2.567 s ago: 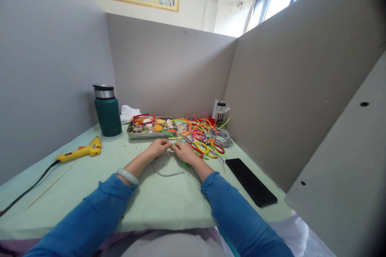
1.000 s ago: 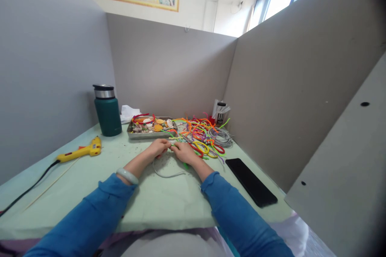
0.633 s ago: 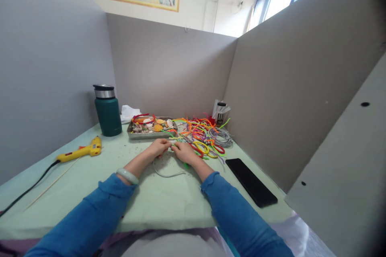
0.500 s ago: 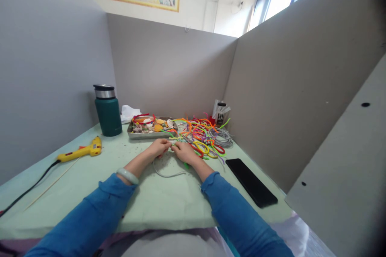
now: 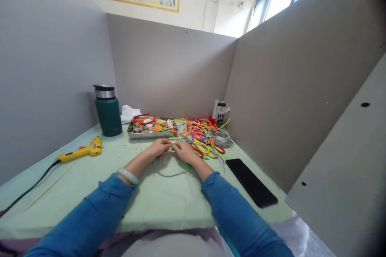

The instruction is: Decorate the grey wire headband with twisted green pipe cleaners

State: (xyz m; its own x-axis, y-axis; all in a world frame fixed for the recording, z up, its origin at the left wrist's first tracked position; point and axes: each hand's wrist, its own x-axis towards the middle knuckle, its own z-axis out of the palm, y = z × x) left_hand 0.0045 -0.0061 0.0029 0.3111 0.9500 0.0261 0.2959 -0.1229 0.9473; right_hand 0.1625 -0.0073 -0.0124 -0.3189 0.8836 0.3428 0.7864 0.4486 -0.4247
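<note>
Cord [image 5: 169, 176] toward the table's near edge [image 5: 169, 220] may snag, jerking loose the greenish piece [image 5: 173, 144] left hand [image 5: 159, 147] and right hand [image 5: 184, 152] pinch.

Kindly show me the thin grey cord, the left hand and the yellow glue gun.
Thin grey cord [image 5: 168, 176], head view: its curved middle.
Left hand [image 5: 159, 147], head view: its back.
Yellow glue gun [image 5: 79, 153], head view: its body.

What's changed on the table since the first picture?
Very little: the gray cord has shifted slightly right, and a reddish bit, too small to identify, now shows beneath the left hand. No letting go is visible. The right hand, yellow glue gun and black phone stayed essentially put.
</note>
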